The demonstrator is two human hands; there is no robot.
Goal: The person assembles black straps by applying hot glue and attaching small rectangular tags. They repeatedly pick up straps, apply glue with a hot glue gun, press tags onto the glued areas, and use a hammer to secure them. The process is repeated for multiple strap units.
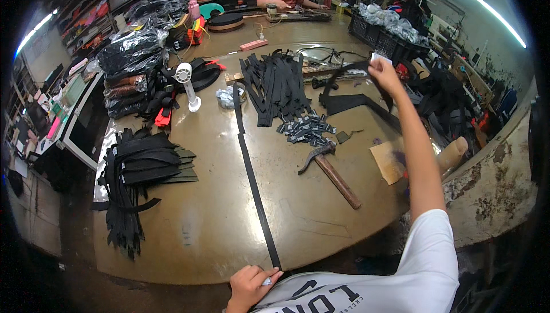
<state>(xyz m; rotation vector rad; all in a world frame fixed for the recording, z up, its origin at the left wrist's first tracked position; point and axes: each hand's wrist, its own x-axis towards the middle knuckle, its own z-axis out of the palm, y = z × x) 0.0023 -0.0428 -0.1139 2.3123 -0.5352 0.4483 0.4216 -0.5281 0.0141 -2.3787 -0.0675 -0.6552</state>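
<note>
Brown tabletop (200, 215): one hammer (338, 181), two hands (251, 283) (384, 75), long black strap (255, 190).

We see large dark block letters, with a smaller printed line beside them, across the white shirt (389, 291) at the near side, right of middle. On the small dark labels (306, 128) heaped mid-surface, we find pale marks too small to read.
</note>
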